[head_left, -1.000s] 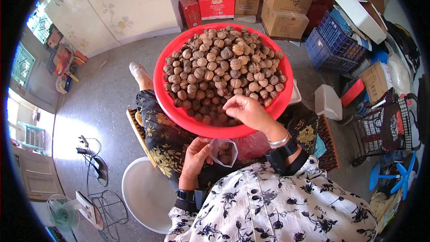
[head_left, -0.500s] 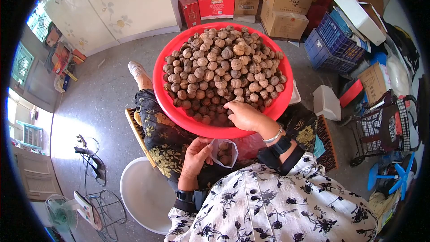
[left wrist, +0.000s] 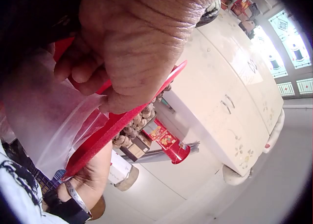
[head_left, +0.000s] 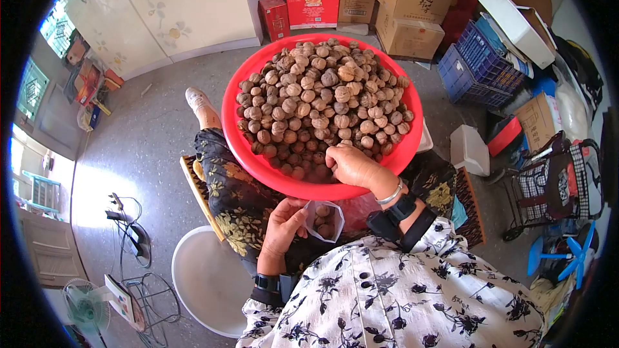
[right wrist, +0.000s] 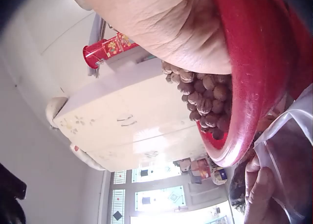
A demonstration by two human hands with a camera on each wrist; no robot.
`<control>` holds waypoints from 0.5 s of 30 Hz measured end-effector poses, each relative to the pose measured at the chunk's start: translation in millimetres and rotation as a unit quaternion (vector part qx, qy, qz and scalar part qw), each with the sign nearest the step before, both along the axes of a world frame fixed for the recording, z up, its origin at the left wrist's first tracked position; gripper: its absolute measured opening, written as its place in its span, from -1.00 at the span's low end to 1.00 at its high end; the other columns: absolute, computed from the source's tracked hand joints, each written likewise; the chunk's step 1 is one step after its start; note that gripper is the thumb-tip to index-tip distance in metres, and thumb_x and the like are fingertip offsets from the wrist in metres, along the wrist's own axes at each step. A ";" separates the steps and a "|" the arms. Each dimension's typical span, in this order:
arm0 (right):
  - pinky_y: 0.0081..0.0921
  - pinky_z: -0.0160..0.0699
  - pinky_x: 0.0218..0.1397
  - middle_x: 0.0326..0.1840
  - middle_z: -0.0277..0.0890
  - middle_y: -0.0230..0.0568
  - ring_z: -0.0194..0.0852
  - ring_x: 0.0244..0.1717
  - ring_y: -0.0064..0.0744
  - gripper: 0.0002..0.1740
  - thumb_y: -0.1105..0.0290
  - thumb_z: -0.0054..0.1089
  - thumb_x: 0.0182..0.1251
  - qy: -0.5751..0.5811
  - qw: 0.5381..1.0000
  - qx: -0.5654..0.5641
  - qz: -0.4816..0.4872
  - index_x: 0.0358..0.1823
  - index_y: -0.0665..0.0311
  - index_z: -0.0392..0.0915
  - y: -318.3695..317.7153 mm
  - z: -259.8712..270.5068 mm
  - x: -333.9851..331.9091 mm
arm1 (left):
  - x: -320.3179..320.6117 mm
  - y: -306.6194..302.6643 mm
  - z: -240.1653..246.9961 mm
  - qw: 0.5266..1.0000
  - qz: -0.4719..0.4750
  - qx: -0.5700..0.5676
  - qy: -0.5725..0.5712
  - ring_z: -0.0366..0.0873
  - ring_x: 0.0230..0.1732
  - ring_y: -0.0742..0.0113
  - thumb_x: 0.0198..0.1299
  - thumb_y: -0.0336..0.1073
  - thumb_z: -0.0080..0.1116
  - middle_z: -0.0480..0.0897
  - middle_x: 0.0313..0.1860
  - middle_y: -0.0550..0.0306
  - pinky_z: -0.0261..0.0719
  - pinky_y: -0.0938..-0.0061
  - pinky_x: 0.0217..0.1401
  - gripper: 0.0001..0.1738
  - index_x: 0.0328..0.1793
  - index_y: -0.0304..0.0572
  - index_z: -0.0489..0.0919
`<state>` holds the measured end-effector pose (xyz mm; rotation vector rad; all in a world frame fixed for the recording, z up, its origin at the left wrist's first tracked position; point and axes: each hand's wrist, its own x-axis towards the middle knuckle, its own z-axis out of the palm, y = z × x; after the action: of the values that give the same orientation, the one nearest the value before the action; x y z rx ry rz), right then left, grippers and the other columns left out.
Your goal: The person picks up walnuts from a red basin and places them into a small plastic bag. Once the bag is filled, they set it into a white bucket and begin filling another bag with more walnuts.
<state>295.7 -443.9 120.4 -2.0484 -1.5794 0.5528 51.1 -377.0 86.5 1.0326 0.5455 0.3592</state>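
Note:
A red basin point(head_left: 233, 148) heaped with walnuts point(head_left: 309, 90) sits across the person's lap. The right hand point(head_left: 358, 167) reaches over the basin's near rim, its fingertips down at the walnuts; I cannot tell whether they grip one. In the right wrist view only the back and heel of this hand show beside the walnuts point(right wrist: 203, 104). Just below the rim, the left hand point(head_left: 284, 224) pinches the edge of a clear plastic bag point(head_left: 334, 234), held mouth up. Several walnuts point(head_left: 323, 219) lie inside it. From the left wrist, the bag point(left wrist: 44, 116) hangs beside the fingers.
A white tub point(head_left: 213, 283) stands on the floor at the left, near power cords point(head_left: 132, 232) and a small fan point(head_left: 87, 306). Cardboard boxes point(head_left: 412, 6) are stacked at the back. Blue crates point(head_left: 480, 64) and a checked cart point(head_left: 548, 183) stand at the right.
The right hand has turned and lowered among the walnuts, its fingertips now hidden, its wrist slightly nearer the body. The left hand and the bag have stayed in place.

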 end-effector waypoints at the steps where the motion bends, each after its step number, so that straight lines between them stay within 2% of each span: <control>1: -0.18 0.51 0.04 -0.26 0.54 0.09 0.52 -0.07 0.13 -0.87 0.64 0.06 0.09 -0.007 1.000 0.004 -0.004 -0.32 0.35 0.53 0.9 -1.9 1.0 | 0.0 0.4 -1.3 1.000 -0.002 0.000 -0.002 0.46 -0.58 0.59 0.34 -0.44 0.13 0.63 -0.30 0.24 0.47 0.66 -0.54 -0.86 -0.01 -0.21 0.54; 3: -0.17 0.52 0.03 -0.31 0.55 0.08 0.53 -0.10 0.14 -0.85 0.64 0.07 0.09 -0.015 1.000 0.009 -0.007 -0.30 0.35 0.54 0.3 -6.7 2.0 | -0.1 0.4 -1.6 1.000 -0.004 0.000 -0.005 0.46 -0.58 0.59 0.33 -0.44 0.13 0.63 -0.30 0.24 0.47 0.66 -0.54 -0.85 0.00 -0.21 0.54; 5: -0.23 0.56 -0.06 -0.33 0.56 0.05 0.57 -0.19 0.00 -0.85 0.61 0.13 0.13 -0.043 0.997 0.068 -0.015 -0.24 0.37 0.54 -1.9 -4.8 -1.5 | -0.5 0.5 -0.6 1.000 -0.005 -0.002 -0.008 0.46 -0.58 0.59 0.33 -0.44 0.13 0.63 -0.30 0.24 0.47 0.66 -0.54 -0.85 0.00 -0.21 0.54; 6: -0.23 0.56 -0.06 -0.33 0.56 0.05 0.57 -0.19 0.00 -0.85 0.61 0.13 0.13 -0.043 0.997 0.069 -0.014 -0.24 0.37 0.54 -1.4 0.0 -2.1 | -0.6 0.5 -0.4 1.000 -0.004 -0.001 -0.009 0.46 -0.58 0.59 0.33 -0.44 0.13 0.63 -0.30 0.24 0.47 0.66 -0.54 -0.85 0.00 -0.21 0.54; 8: -0.37 0.57 -0.14 -0.31 0.56 -0.13 0.56 -0.22 -0.29 -0.80 0.54 0.21 0.21 0.173 0.983 0.056 -0.036 -0.13 0.36 0.51 -2.0 12.1 -2.2 | -0.7 -0.1 -0.5 1.000 0.000 -0.006 -0.008 0.47 -0.57 0.58 0.33 -0.45 0.13 0.63 -0.29 0.24 0.47 0.66 -0.54 -0.85 0.00 -0.21 0.55; 9: -0.37 0.57 -0.14 -0.31 0.56 -0.13 0.56 -0.22 -0.29 -0.80 0.54 0.21 0.21 0.173 0.983 0.056 -0.036 -0.13 0.36 0.51 -2.1 13.9 -1.6 | -0.6 -0.4 -0.3 1.000 0.000 -0.006 -0.008 0.47 -0.57 0.58 0.33 -0.45 0.13 0.63 -0.29 0.24 0.47 0.66 -0.54 -0.85 0.00 -0.21 0.55; 11: -0.50 0.56 -0.19 -0.23 0.52 -0.30 0.49 -0.20 -0.52 -0.75 0.50 0.23 0.27 0.356 0.933 0.034 -0.041 -0.04 0.32 0.47 -3.3 16.8 0.6 | 0.3 -0.6 0.8 1.000 0.006 -0.003 0.003 0.46 -0.57 0.58 0.33 -0.44 0.14 0.64 -0.27 0.24 0.47 0.66 -0.54 -0.86 -0.01 -0.21 0.55; 12: -0.54 0.57 -0.15 -0.15 0.49 -0.38 0.48 -0.16 -0.57 -0.70 0.49 0.22 0.29 0.397 0.917 0.034 -0.036 0.04 0.29 0.46 -4.7 18.8 1.6 | 0.3 -0.4 0.1 1.000 0.006 -0.003 0.003 0.46 -0.57 0.58 0.33 -0.44 0.14 0.64 -0.27 0.24 0.47 0.66 -0.54 -0.86 -0.01 -0.21 0.55; 13: -0.54 0.57 -0.15 -0.15 0.49 -0.38 0.48 -0.16 -0.57 -0.70 0.49 0.22 0.29 0.397 0.916 0.034 -0.036 0.04 0.29 0.46 -5.5 19.0 3.1 | 0.0 0.1 -1.2 1.000 0.003 -0.003 0.000 0.46 -0.57 0.59 0.33 -0.44 0.14 0.64 -0.27 0.24 0.47 0.66 -0.54 -0.86 -0.01 -0.21 0.55; 15: -0.54 0.58 -0.01 -0.07 0.45 -0.37 0.45 -0.11 -0.57 -0.65 0.61 0.15 0.30 0.456 0.890 0.029 -0.002 0.11 0.32 0.43 -6.2 19.6 5.0 | -0.4 0.4 -2.6 1.000 0.000 -0.002 -0.002 0.46 -0.57 0.59 0.33 -0.44 0.14 0.64 -0.26 0.24 0.47 0.66 -0.54 -0.86 -0.01 -0.21 0.55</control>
<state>300.7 -450.1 140.0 -1.3736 -0.9832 1.2186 50.7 -376.6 83.9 1.0276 0.5431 0.3599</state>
